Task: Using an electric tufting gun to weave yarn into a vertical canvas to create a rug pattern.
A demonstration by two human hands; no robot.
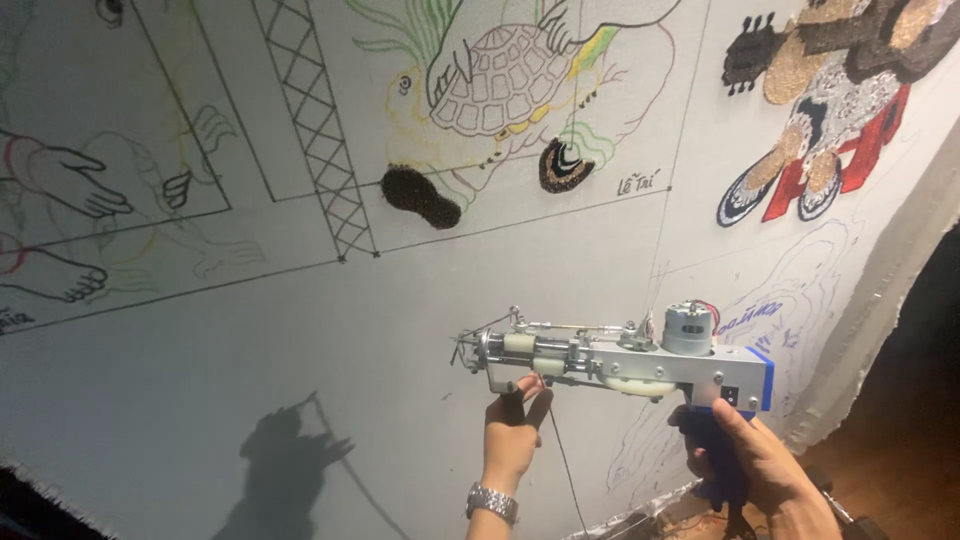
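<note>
Nearest the camera, at about five o'clock in the head view, the right hand (745,455) wraps its fingers around the blue pistol handle of a silver and blue metal tufting gun (620,355); the grip is closed tight on that handle, with the thumb lying up along its side. At six o'clock the left hand (512,425), with a silver metal wristwatch (491,502) on its wrist, reaches up from below and pinches the underside of the gun's front frame between fingertips and thumb, a narrow grip on the metal. The gun lies level just right of centre, its needle end pointing toward nine o'clock and its round grey motor standing on top at the rear. A thin dark yarn strand (562,470) hangs down from the gun beside the left wrist.

Behind the gun stretches a large pale grey tufting cloth (250,350) covered in line drawings. At twelve o'clock sits a turtle outline (495,85) with a patterned shell, and below it a dark brown tufted oval patch (420,197) and a smaller dark tufted patch with white curves (566,165). At two o'clock a finished tufted figure in red, white, tan and black yarn (830,110) fills the corner. At eleven o'clock runs a drawn lattice column (320,130), and at nine o'clock drawn hands and feet (60,230). The shadow of hand and gun (290,460) falls on the cloth at seven o'clock. The cloth's frayed edge meets a dark wooden floor (900,440) at four o'clock.
</note>
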